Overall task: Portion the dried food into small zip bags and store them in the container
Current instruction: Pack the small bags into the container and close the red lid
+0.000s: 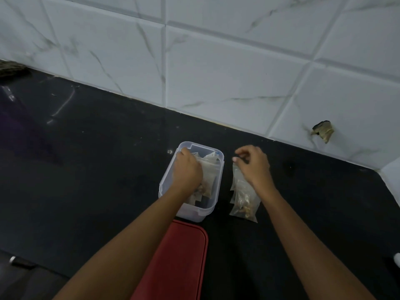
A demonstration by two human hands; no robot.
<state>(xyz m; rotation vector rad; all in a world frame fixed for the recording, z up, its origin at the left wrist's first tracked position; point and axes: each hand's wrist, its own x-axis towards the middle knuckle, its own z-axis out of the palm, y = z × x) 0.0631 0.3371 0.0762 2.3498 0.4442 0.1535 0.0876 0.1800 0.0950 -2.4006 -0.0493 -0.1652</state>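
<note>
A person's left hand (187,169) reaches down into a clear rectangular plastic container (194,214) on a black stone desk (97,159). Its fingers are sunk among the filled zip bags (208,174) standing inside; whether that grip clasps a bag or only presses them down cannot be told. Just right of the container, the right hand (253,164) hovers over a small stack of clear zip bags (244,202) holding brown dried food. Its grip is narrowed to a thumb-and-forefinger pinch on what looks like the top edge of the uppermost bag. The stack lies flat, its long axis roughly parallel to the container's long side, with the top ends toward the white marble-look tiled wall (216,61) beyond the container. The right hand is nearer these bags and the container sits to its left, so the coming move looks like a short lift and sideways carry. The right forearm slants in from the near side, wrist bent down. A red plastic lid (181,256) lies just on the near side of the container, off it.
</note>
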